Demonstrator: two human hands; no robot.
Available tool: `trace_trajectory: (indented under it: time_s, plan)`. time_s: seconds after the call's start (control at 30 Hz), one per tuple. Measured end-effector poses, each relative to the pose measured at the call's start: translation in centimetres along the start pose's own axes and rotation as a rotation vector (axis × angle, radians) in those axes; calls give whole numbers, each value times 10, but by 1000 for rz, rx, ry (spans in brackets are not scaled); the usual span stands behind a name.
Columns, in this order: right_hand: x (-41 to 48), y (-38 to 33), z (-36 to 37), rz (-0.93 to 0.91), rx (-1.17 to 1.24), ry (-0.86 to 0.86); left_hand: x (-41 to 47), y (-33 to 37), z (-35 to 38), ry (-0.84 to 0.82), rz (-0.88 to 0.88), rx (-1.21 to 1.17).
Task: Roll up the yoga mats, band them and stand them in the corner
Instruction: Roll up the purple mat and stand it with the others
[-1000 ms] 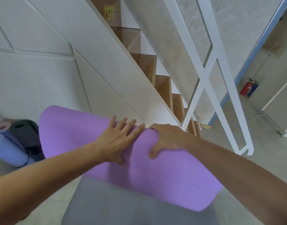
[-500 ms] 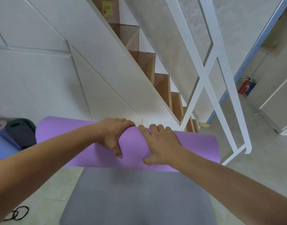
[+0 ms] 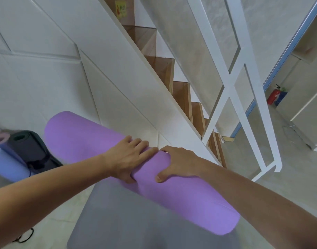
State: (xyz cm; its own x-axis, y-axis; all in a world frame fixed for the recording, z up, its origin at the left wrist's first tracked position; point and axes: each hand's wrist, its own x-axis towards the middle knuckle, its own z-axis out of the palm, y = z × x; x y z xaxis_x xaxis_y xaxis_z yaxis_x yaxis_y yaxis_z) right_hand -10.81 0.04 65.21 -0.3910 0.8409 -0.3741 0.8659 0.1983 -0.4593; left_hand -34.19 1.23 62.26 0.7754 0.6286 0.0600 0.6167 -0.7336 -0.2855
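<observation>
You have bright, even, soft light with faint shadows, no glare; wide-angle bowing at the edges, slight motion blur on the purple mat

A purple yoga mat, half rolled into a thick tube, lay slanted across its unrolled grey underside on the floor. Three rolled mats, pink, dark and blue, lay together at the far left.

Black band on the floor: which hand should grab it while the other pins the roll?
Left, probably. The band lies at the lower left beside the left forearm, and the right hand already has a grip on the purple roll.
</observation>
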Motion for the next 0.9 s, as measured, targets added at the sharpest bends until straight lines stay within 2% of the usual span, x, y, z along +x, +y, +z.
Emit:
trace_trajectory:
  time_s: [0.07, 0.2, 0.27, 0.33, 0.5, 0.67, 0.8, 0.9]
  plan:
    - [-3, -4, 0, -56, -165, 34, 4, -3, 1, 13, -31, -68]
    - [-6, -7, 11, -119, -685, 186, 14, -17, -4, -99, -149, -227]
    - [-9, -5, 14, -115, -805, 277, 20, -22, -13, -188, -229, -352]
    - [-10, -2, 11, -139, -819, 333, 26, -24, -20, -283, -259, -439]
    - [-1, 5, -1, -82, -555, 244, 27, -19, -21, -314, -195, -346]
    - [8, 10, 0, 32, -195, 119, 14, -13, -5, -238, -87, -65]
    - [15, 18, 4, 82, 14, 5, 3, -3, 12, -90, -56, 5]
    - [20, 25, 8, 109, 225, -62, -2, 7, 20, -58, -53, 42]
